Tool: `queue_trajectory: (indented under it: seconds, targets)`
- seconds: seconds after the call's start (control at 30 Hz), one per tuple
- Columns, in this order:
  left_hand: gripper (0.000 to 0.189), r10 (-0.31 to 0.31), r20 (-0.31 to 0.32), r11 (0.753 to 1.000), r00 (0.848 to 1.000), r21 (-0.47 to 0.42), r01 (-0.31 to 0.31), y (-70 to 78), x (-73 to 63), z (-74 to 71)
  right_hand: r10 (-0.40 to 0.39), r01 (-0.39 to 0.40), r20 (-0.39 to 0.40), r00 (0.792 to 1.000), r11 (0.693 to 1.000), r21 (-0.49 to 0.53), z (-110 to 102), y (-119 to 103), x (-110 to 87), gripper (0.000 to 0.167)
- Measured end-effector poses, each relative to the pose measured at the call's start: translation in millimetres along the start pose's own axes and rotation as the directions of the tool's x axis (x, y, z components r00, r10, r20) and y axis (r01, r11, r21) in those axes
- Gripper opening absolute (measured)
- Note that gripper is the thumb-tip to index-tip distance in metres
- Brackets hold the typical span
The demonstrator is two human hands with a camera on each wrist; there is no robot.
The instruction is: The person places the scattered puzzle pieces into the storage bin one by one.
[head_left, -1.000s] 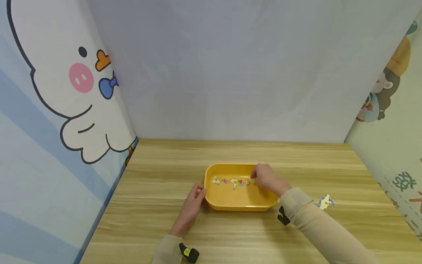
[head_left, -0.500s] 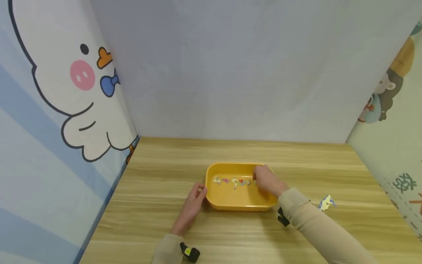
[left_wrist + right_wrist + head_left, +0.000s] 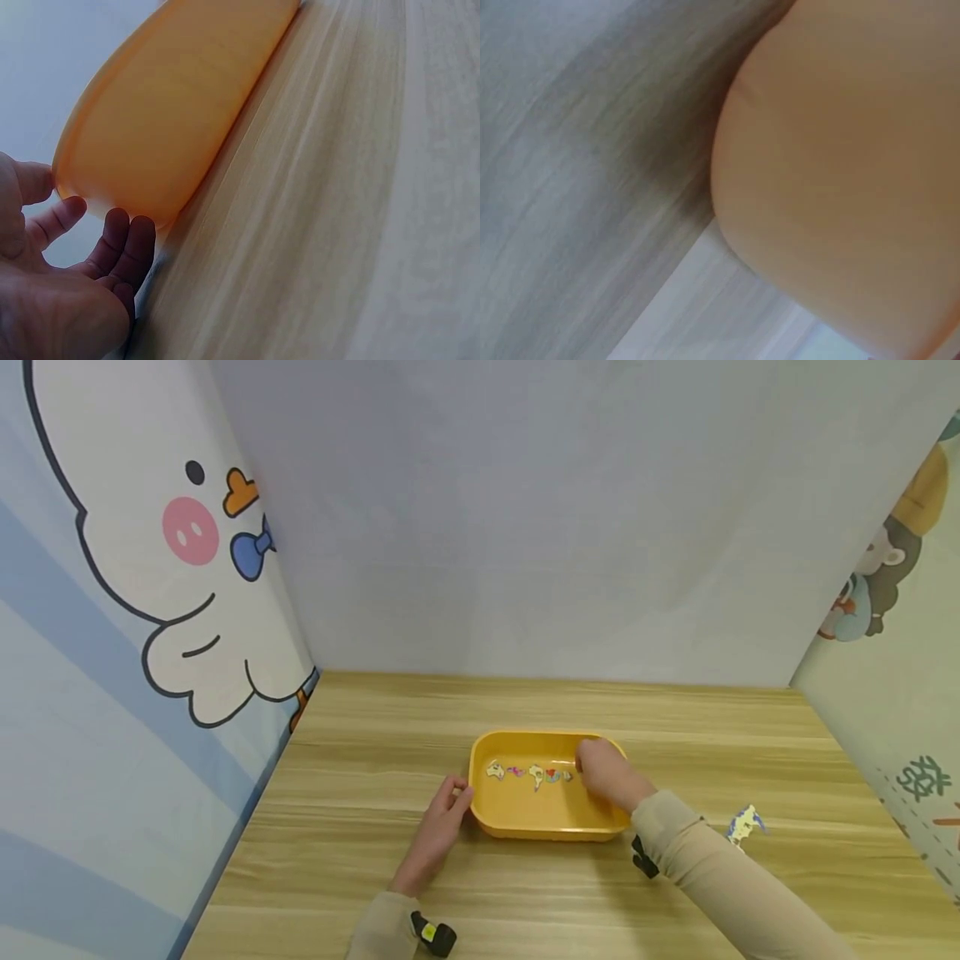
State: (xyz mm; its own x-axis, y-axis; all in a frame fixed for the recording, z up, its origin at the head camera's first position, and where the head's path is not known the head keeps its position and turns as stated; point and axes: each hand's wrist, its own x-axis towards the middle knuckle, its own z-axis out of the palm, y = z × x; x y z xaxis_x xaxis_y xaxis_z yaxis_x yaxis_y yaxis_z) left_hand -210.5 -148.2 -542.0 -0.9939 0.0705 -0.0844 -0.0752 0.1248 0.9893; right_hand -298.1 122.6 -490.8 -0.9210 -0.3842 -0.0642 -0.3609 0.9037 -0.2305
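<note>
A yellow rectangular tray (image 3: 525, 818) stands on the table. My left hand (image 3: 437, 827) holds its left end in the head view; in the left wrist view, the fingertips lie against the tray's outer wall (image 3: 172, 112), with one digit at the rim. Inside the tray, several small flat cut-outs lie in a row, among them a cream one (image 3: 495, 770), a pink one (image 3: 516, 772) and a red-and-blue one (image 3: 552, 775). At the row's right end my right hand (image 3: 609, 774) reaches down, fingers curled on a small flat cut-out that they mostly hide. The right wrist view shows only the tray wall (image 3: 840, 180).
A larger cream-and-blue cut-out (image 3: 746, 824) lies on the wood-grain table (image 3: 360, 752), right of the tray near my right sleeve (image 3: 720, 868). A grey curtain (image 3: 525, 527) closes off the table's back edge. Printed cartoon panels flank it.
The cut-out at my right fingertips showed greenish a second ago; now barely a pale edge shows. That hand stays at the row's right end. My left hand keeps its place, while the view shifts slightly.
</note>
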Motion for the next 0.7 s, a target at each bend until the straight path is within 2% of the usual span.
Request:
queue_trajectory:
  seconds: [0.17, 0.33, 0.53, 0.7]
  targets:
    - [0.025, 0.012, 0.0, 1.0, 1.0, -0.001, -0.012, -1.8, 1.5, 0.1, 0.01, -0.01, -0.003, 1.0, 1.0, 0.026, -3, -1, -1.0, 0.026]
    - [0.024, 0.024, -0.008, 1.0, 1.0, -0.001, -0.024, -3.7, 3.4, 1.7, 0.037, -0.034, -0.035, 0.999, 0.995, 0.094, -11, -1, -4.1, 0.017]
    - [0.022, 0.008, -0.01, 1.0, 1.0, -0.003, -0.008, -4.0, 4.2, 2.3, -0.027, 0.034, -0.073, 0.997, 0.994, 0.107, -22, -2, -14.2, 0.013]
    - [0.023, 0.029, -0.007, 0.999, 1.0, -0.037, -0.029, -4.4, 4.4, 1.5, -0.081, 0.098, -0.139, 0.987, 0.988, 0.122, -31, -4, -24.9, 0.006]
